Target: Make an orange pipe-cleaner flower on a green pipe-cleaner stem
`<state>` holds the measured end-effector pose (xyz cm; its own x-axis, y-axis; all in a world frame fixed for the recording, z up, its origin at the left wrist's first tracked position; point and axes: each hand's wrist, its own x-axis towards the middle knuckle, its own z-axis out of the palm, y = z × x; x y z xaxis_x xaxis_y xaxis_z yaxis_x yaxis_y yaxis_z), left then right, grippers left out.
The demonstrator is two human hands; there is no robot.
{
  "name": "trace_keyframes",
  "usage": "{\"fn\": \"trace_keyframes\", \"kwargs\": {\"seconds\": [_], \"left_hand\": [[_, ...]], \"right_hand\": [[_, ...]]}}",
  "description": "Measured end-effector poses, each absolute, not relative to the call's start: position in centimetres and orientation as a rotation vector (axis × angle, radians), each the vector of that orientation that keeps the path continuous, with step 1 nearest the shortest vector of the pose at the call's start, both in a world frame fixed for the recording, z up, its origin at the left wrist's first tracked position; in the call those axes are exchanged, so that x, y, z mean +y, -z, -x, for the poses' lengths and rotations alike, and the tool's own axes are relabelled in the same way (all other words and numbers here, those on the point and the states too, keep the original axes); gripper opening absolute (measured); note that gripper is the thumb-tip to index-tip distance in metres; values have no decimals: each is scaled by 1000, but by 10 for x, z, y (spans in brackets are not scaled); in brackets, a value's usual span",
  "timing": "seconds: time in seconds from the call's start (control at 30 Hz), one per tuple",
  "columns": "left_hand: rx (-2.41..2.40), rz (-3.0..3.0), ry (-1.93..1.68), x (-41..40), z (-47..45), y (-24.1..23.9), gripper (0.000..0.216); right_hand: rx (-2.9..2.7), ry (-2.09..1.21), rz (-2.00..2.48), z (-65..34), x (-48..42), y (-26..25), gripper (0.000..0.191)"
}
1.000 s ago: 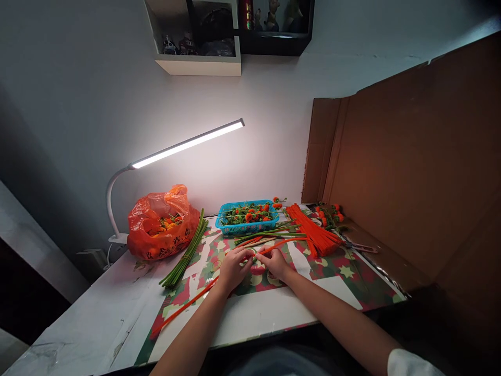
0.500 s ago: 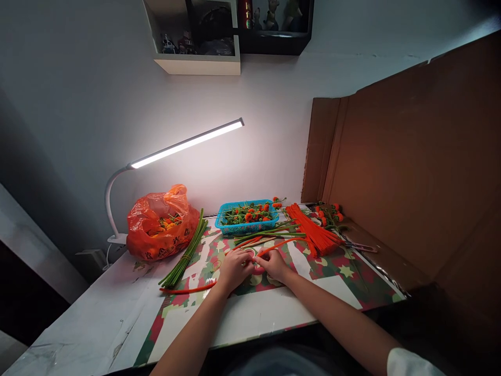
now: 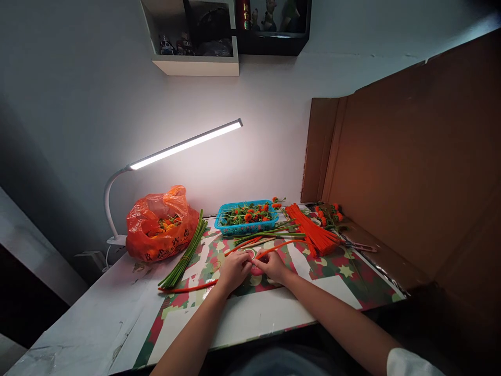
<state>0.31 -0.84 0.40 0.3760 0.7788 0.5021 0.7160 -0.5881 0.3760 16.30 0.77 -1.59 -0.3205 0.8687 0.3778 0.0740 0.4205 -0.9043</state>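
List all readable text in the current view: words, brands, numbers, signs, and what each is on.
Nothing can be quoted with certainty.
Orange plastic bag: dark printed characters with smaller lettering beside them; creased, too blurred to read.
Red cylinder on the upper shelf: pale and gold markings, too small to read.
No other lettering or numbers that I can make out.

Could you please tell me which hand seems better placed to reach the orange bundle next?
Probably the right hand: it lies nearer the orange bundle, while the left hand is farther away. Both seem occupied with an orange strip, though.
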Motion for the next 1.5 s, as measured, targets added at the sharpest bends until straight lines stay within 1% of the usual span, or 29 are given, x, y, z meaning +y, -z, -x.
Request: {"fn": "trace_keyframes", "kwargs": {"seconds": [0.27, 0.47, 0.8, 1.1, 1.17, 1.33, 1.5], "left_hand": [[1355, -2548, -1012, -13, -5, -8, 11], [1351, -2539, -1013, -13, -5, -9, 16], [1356, -2543, -981, -11, -5, -8, 18], [1358, -2556, -1002, -12, -5, -9, 17], [1378, -2551, -1003, -11, -4, -9, 18], [1511, -2509, -985, -7, -1, -5, 30], [1669, -2428, -957, -4, 1, -3, 29]], "right_hand": [[-1664, -1058, 850, -163, 8, 13, 21], [-1656, -1033, 851, -163, 7, 11, 23], [-1620, -1034, 883, -163, 7, 11, 19], [-1584, -1038, 865, -162, 4, 7, 22], [-1539, -998, 865, -163, 7, 7, 24], [-1279, -805, 966, -178, 25, 7, 32], [-1040, -759, 945, -198, 38, 2, 40]]}}
